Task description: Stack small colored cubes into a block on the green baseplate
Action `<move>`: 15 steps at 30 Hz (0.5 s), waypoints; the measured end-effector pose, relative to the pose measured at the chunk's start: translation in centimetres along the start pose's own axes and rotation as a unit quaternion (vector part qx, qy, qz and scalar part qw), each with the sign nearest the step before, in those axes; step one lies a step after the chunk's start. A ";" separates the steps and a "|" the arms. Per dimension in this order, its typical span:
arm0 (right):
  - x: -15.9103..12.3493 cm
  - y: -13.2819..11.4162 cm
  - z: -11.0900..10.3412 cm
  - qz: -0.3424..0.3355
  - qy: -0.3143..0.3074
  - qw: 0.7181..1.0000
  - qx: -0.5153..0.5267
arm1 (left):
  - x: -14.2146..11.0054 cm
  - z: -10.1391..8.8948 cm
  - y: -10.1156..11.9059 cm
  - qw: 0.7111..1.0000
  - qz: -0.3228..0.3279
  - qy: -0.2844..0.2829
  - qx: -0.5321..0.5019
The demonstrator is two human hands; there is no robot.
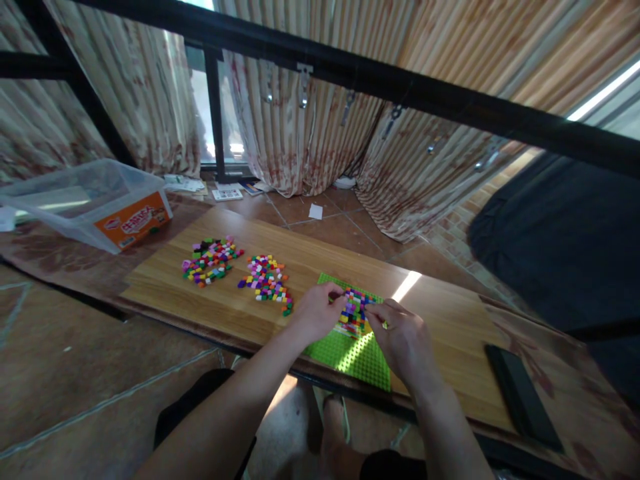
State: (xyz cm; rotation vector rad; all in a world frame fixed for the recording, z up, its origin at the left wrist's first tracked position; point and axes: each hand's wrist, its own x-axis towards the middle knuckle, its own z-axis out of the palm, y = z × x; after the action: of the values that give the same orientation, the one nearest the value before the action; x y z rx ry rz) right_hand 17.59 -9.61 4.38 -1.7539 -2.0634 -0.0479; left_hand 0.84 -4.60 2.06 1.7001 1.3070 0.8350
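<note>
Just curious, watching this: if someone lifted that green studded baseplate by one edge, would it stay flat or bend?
The green baseplate looks thin and wide, so it would probably flex a little. Its bricks seem pressed on, so they likely stay. It is probably light.

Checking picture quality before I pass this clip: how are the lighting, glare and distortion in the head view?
Head view: dim and soft overall; a bright sun streak glares on the wooden board and lights part of the green baseplate; the window strip at top right is blown out; the black bar bows from wide-angle distortion; the small bricks between the hands are blurred.
</note>
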 end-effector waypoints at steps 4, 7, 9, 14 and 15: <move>-0.4 -0.6 -0.2 -0.004 -0.010 0.998 -0.057 | -0.1 0.1 -0.1 1.000 0.007 0.000 0.007; -0.7 -0.8 0.0 -0.003 -0.017 0.996 -0.084 | -0.1 0.1 -0.4 1.000 0.014 0.003 0.008; -1.0 -0.8 0.3 0.003 -0.013 0.996 -0.091 | -0.1 0.1 -0.5 1.000 0.019 0.003 0.004; -1.4 -0.3 0.9 0.033 0.035 0.999 -0.002 | -0.2 -0.1 -0.7 1.000 0.029 0.004 -0.004; -1.4 -0.2 0.8 0.039 0.042 0.998 0.021 | -0.2 -0.2 -0.6 1.000 0.028 0.005 -0.003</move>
State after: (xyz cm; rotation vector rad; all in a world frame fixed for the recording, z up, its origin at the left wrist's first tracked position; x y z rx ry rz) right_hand 17.33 -10.72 3.17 -1.7748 -1.9217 -0.0529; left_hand 0.30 -4.68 1.60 1.7375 1.2680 0.8803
